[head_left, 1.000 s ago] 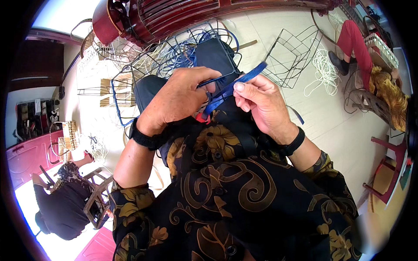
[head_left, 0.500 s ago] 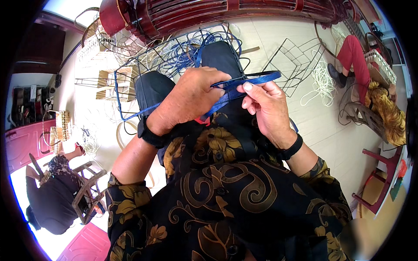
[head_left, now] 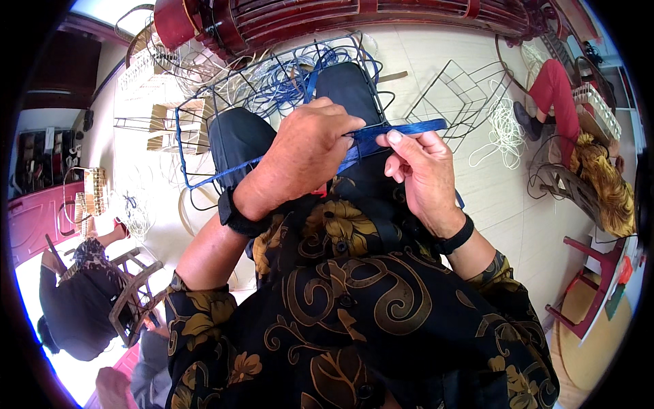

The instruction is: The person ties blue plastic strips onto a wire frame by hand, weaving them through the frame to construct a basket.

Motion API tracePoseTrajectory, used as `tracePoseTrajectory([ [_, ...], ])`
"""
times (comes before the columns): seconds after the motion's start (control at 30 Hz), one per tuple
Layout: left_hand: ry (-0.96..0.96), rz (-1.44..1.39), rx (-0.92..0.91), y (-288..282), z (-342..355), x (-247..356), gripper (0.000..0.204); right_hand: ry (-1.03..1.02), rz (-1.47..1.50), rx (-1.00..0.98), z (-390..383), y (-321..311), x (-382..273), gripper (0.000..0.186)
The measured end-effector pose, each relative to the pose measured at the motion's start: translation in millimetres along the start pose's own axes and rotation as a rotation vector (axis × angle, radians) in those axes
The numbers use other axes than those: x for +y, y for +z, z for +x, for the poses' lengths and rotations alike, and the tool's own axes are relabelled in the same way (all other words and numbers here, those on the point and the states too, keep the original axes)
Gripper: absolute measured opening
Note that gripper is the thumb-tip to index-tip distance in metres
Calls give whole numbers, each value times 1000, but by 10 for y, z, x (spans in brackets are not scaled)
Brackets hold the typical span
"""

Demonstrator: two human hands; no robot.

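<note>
A black wire basket frame (head_left: 178, 140) rests across my knees, some of its bars wrapped in blue strip. My left hand (head_left: 310, 146) is closed at the frame's near side, fingers curled over blue plastic strip (head_left: 419, 127) by a wire bar. With thumb and forefinger, my right hand (head_left: 426, 167) pinches that strip just to the right. The strip's folded end sticks out past my right fingers. More blue strip shows between the hands, and a small red thing (head_left: 320, 191) is partly hidden below the left hand.
Tangled blue and pale strips (head_left: 279, 78) lie beyond my knees, near a dark red wooden bench (head_left: 293, 27). Another bare wire frame (head_left: 453, 99) and a white strip bundle (head_left: 507, 129) are at the right. Seated people (head_left: 78, 307) work at both sides.
The strip's looped end has flattened and points further right. My hands have shifted slightly, still close together. Another person's grey-clothed part has come into view at the lower left.
</note>
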State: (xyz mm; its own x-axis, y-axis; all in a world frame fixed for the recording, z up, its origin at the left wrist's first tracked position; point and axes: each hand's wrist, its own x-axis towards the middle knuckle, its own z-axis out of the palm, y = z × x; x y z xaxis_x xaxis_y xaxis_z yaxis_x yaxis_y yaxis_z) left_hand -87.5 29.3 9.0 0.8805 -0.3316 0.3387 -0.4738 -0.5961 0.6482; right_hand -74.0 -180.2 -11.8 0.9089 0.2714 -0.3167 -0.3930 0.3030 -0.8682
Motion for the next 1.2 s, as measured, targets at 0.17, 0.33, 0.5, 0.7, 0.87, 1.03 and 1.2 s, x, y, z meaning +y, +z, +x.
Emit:
tracePoseTrajectory([
  [0.17,-67,50,-20,2,15,16,24,-11,-37,4,-5,14,-17,16],
  [0.33,-80,112,-1,53,27,28,20,-46,-193,-10,-26,-11,-26,17],
  [0.5,-68,142,3,72,34,39,20,-151,-282,-62,-42,-45,-2,14],
  [0.7,-104,165,-11,102,26,54,21,-162,-253,-106,-33,-78,26,15],
  [0.87,-89,189,2,109,21,57,22,-132,-383,-114,-19,-108,-2,18],
  [1.03,-88,194,19,127,21,65,23,-339,-919,-285,-127,-114,-290,14],
  [1.2,-84,190,12,120,34,72,23,-358,-821,-480,-199,-38,-429,13],
])
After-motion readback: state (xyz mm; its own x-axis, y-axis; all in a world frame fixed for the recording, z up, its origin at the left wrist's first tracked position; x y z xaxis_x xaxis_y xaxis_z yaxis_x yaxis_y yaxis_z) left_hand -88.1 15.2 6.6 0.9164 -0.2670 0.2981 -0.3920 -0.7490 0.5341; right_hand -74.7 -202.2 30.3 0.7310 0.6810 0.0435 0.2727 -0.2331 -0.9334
